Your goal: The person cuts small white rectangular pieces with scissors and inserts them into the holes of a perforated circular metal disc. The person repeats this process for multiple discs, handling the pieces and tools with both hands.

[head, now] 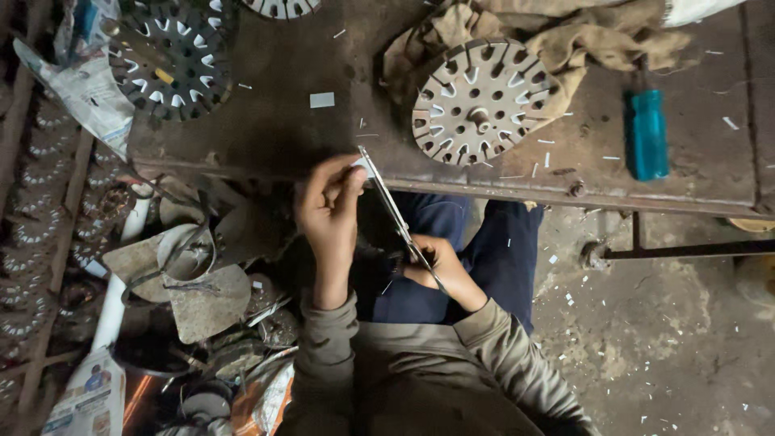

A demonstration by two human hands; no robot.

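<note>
The olive-grey sleeves of the person's jacket fill the lower frame, with both forearms raised toward the edge of the rusty brown metal workbench. The right hand is closed through the handles of a pair of long steel scissors; the blades run up and to the left, nearly shut, toward the bench edge. The left hand pinches a small pale strip of paper-like sheet between thumb and fingertips, presenting it at the blade tips — held just off the bench, apparently so that cut pieces fall clear. How far the strip sits between the blades cannot be told.

On the bench behind the hands lies a round slotted steel disc with radial teeth, resting partly on a crumpled tan cloth. A darker slotted disc lies at upper left. A blue-handled screwdriver lies well apart to the right — unused. Small white offcuts scatter over bench and floor.
</note>
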